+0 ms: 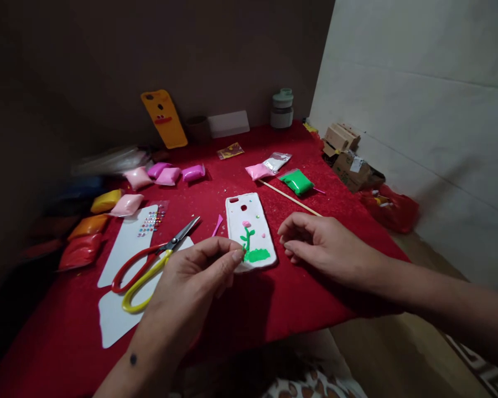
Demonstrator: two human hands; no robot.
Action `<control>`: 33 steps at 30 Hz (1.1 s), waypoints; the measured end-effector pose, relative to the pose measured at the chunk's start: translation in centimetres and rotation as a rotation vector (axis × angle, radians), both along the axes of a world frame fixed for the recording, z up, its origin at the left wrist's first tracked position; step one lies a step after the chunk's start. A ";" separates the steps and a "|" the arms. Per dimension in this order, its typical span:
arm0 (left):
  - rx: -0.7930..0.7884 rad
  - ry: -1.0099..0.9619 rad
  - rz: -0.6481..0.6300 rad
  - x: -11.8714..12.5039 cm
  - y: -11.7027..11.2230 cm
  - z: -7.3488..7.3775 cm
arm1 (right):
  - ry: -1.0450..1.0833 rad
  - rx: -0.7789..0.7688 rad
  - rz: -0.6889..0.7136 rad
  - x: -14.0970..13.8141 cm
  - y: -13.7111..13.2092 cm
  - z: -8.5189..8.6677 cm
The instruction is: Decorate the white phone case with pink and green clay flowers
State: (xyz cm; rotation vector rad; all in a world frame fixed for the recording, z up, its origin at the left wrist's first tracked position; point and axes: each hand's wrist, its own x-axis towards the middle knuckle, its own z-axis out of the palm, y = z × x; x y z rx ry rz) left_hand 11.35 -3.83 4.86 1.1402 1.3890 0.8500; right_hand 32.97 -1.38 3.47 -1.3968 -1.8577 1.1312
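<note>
A white phone case (249,216) with a pink flower, green stem and green grass lies on the red cloth (282,298). My left hand (195,279) hovers at its lower left corner, thumb and forefinger pinched together near the green grass; what they hold is too small to see. My right hand (315,243) rests on the cloth just right of the case, fingers loosely curled, with nothing visible in it. Scissors (149,264) with red and yellow handles lie left of my left hand.
Bags of coloured clay (166,176) lie at the left, a green bag (296,181) and a wooden stick (290,198) behind the case. White sheets (124,246) with gems, an orange phone case (164,118), a jar (282,108) and cardboard boxes (346,155) are around.
</note>
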 end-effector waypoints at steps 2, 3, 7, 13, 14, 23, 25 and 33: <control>0.051 0.057 0.038 -0.3 0.1 -0.3 | 0.106 -0.106 -0.019 -0.5 0.5 -0.4; 0.063 0.091 0.053 -0.6 0.1 -0.5 | 0.155 -0.171 -0.037 -0.7 0.7 -0.5; 0.040 0.127 0.086 -1.5 0.3 -0.9 | 0.325 -0.452 -0.130 -1.1 1.1 -0.2; 0.036 0.124 0.182 -2.0 0.7 -1.4 | 0.388 -0.538 -0.175 -0.4 2.1 0.2; 0.036 0.095 0.198 -2.0 0.8 -1.5 | 0.404 -0.522 -0.196 -0.3 2.4 0.3; -0.017 -0.328 0.271 -1.3 2.5 -1.0 | 0.667 -0.719 -0.350 -1.3 3.2 2.1; -0.028 -0.356 0.247 -1.4 2.8 -0.8 | 0.672 -0.747 -0.356 -1.4 3.3 1.9; -0.027 -0.450 0.168 -2.1 3.1 -1.4 | 0.685 -0.790 -0.245 -1.5 3.8 0.7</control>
